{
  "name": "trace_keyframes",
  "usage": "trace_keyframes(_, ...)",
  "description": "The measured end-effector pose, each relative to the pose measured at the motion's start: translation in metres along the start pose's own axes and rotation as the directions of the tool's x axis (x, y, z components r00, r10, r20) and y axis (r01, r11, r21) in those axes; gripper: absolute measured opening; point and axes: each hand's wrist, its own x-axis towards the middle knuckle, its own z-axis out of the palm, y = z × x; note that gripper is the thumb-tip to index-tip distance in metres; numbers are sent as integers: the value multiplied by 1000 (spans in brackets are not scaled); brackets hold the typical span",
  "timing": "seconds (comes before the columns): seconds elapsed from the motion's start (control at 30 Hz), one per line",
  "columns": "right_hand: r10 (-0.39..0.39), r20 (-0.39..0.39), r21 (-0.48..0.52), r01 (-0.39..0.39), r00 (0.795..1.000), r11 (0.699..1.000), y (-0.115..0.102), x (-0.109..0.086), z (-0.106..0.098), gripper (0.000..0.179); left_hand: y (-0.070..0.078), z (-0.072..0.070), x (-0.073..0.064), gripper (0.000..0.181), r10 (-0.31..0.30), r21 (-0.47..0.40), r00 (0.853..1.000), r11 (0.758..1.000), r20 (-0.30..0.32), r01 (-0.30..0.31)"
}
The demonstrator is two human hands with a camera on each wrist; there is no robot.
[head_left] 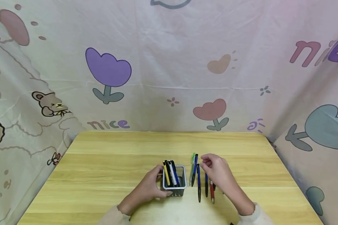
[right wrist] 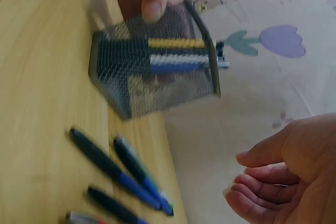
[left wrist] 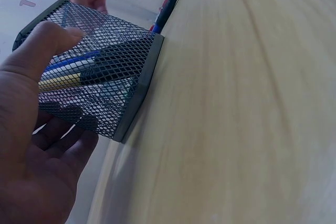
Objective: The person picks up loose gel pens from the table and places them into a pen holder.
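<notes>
My left hand (head_left: 149,186) grips a dark mesh pen holder (head_left: 178,192), thumb on the near side and fingers on the far side. Inside it lean several pens, among them a yellow pen (head_left: 166,175), a white one and a blue one. Over the loose pens on the table hovers my right hand (head_left: 218,172), its fingers loosely bent with nothing between them in the right wrist view. Beneath and beside it lie a green pen (head_left: 192,165), several blue-and-black pens (head_left: 198,184) and a red pen (head_left: 212,192), the last partly covered by the hand.
The wooden table (head_left: 107,175) reaches back to a patterned cloth backdrop (head_left: 169,62), with more cloth at both sides. A small dark object (head_left: 232,223) shows at the bottom edge, near the right sleeve (head_left: 254,215).
</notes>
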Motion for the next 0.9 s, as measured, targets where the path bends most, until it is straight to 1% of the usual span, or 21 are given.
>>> trace_keyframes(0.17, 25, -23, -35, -26, 999, 999, 21, 2, -5, 25, 0, 0, 0, 81, -7, -13, 1000, 1000, 6, 7)
trace_keyframes(0.33, 58, -26, -65, -59, 998, 996, 42, 4, -8, 32, 0, 0, 0, 82, -12, -4, 1000, 1000, 4, 12)
trace_keyframes(0.57, 67, -59, -161, -76, 996, 984, 63, 8, -10, 34, -1, 0, 0, 82, -9, -2, 1000, 1000, -4, 9)
trace_keyframes(0.77, 68, -36, -249, -75, 997, 966, 77, 9, -8, 40, -1, 1, -1, 82, -12, -4, 1000, 1000, -2, 12)
trace_keyframes(0.9, 100, -7, -287, -98, 995, 953, 83, 12, -6, 44, 0, 0, -1, 83, -18, 3, 1000, 1000, 3, 18)
